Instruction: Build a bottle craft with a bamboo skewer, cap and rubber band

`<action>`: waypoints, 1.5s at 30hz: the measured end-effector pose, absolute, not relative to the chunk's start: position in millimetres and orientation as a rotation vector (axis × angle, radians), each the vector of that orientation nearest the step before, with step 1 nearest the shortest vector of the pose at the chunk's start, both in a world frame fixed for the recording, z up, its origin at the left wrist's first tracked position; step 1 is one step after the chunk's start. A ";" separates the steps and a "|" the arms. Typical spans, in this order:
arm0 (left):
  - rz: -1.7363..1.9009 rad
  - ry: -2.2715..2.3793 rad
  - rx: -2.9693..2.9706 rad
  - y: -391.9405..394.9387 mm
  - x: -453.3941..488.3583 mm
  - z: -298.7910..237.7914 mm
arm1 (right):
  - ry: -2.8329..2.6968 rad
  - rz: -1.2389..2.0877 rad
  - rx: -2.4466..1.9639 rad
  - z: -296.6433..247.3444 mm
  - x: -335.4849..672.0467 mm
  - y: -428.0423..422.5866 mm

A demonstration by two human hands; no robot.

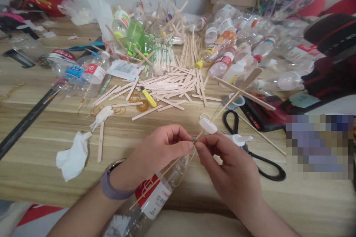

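My left hand (157, 152) and my right hand (226, 164) meet at the middle of the view, both pinched on a thin wooden skewer (222, 109) that runs from lower left up to the right. A white bottle cap (208, 126) sits on the skewer just above my right fingers. Under my hands lies a clear plastic bottle (151, 198) with a red and white label, on its side at the table's near edge. A grey band circles my left wrist.
Flat wooden sticks (167, 89) lie scattered on the wooden table (41, 144), with rubber bands (140, 105), a yellow cutter (148, 97), crumpled tissue (72, 155), black scissors (260, 159) and many empty bottles (91, 72) behind. A second white cap (240, 139) lies right of my hands.
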State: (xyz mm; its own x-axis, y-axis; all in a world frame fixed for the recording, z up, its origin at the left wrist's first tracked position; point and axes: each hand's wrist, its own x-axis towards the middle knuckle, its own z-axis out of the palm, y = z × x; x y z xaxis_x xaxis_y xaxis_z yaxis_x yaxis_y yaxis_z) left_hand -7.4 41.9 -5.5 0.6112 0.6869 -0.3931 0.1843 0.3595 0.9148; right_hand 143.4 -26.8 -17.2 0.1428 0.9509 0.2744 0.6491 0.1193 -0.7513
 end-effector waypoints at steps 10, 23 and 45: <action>0.404 0.963 1.305 39.4 -5.6 -5.5 | -1.130 1.159 -1.580 -13.4 143.7 -21.4; 0.457 0.992 1.383 34.6 -0.6 -9.3 | -1.202 1.070 -1.610 -15.3 141.8 -19.0; 0.483 0.795 0.950 39.8 -2.2 -16.3 | -1.253 0.958 -1.576 -15.3 143.4 -20.1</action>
